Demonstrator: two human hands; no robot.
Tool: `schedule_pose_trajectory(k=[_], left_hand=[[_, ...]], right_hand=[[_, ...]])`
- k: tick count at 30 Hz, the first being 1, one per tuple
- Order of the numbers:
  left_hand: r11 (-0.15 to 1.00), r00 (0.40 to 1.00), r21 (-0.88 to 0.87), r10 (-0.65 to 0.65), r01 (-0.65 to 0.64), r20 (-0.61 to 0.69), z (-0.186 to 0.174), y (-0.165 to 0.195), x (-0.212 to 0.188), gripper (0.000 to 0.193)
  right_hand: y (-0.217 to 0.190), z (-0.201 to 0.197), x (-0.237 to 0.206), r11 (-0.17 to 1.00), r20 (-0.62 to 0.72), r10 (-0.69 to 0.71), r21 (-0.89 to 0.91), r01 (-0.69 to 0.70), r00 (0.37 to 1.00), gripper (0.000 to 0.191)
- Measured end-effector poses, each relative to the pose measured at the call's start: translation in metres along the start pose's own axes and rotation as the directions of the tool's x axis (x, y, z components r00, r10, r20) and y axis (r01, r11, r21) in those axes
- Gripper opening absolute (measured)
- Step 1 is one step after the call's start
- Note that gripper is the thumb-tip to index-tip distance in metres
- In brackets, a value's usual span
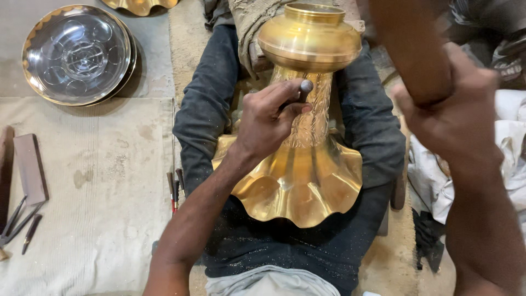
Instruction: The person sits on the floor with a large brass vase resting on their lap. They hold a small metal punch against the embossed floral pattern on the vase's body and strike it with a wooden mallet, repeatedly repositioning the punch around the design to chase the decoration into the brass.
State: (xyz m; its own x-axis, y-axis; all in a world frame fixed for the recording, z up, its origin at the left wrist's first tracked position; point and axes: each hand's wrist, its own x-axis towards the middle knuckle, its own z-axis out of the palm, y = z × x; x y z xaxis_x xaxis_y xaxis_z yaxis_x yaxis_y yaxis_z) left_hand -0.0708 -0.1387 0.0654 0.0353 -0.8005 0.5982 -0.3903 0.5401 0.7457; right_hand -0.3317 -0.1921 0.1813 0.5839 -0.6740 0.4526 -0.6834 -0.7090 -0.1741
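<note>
head view looks down on a brass vase point(307, 164) lying across the person's lap, its round bulb at the far end and its wavy flared mouth near the body, resting between legs in dark trousers point(205, 104). the left hand point(268, 123) sits on the vase's patterned neck, its fingers point(285, 93) pinched narrow around a small metal punch point(304, 87) whose rounded top shows above the thumb; the tip is hidden against the neck. the right hand point(457, 118) is raised at the right, blurred, its fingers wrapped tight around a brown wooden handle point(408, 49) that runs up out of the picture; its head is out of view. on the floor at far left lies a round silver tray point(76, 55) with a scalloped gold rim, stacked on another. near left, on a pale mat point(98, 219), lie a flat brown block point(30, 167) and several thin metal tools point(22, 222). more thin tools point(174, 192) lie just beside the left thigh. white cloth point(509, 153) is bunched at the right.
</note>
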Motion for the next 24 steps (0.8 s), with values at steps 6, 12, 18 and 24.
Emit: schedule_pose_trajectory(k=[6,12,18,24], left_hand=[[0.995,0.999,-0.104,-0.017,0.014,-0.029,-0.001,0.001,0.003,0.031],[0.999,0.998,0.006,-0.046,0.047,-0.044,-0.002,0.001,0.004,0.022],[0.997,0.997,0.040,-0.071,0.073,-0.043,-0.002,0.004,0.005,0.023],[0.997,0.994,-0.059,-0.064,0.059,-0.086,-0.002,0.008,0.003,0.026]], right_hand=[[0.000,-0.004,0.008,0.994,0.053,-0.038,-0.105,0.043,0.998,0.027],[0.007,-0.002,0.015,0.964,0.097,-0.051,-0.255,0.074,0.994,0.013],[-0.001,-0.006,0.016,0.946,0.086,-0.089,-0.305,0.111,0.992,0.022],[-0.010,-0.010,0.018,0.941,0.156,0.007,-0.336,0.047,0.988,0.028]])
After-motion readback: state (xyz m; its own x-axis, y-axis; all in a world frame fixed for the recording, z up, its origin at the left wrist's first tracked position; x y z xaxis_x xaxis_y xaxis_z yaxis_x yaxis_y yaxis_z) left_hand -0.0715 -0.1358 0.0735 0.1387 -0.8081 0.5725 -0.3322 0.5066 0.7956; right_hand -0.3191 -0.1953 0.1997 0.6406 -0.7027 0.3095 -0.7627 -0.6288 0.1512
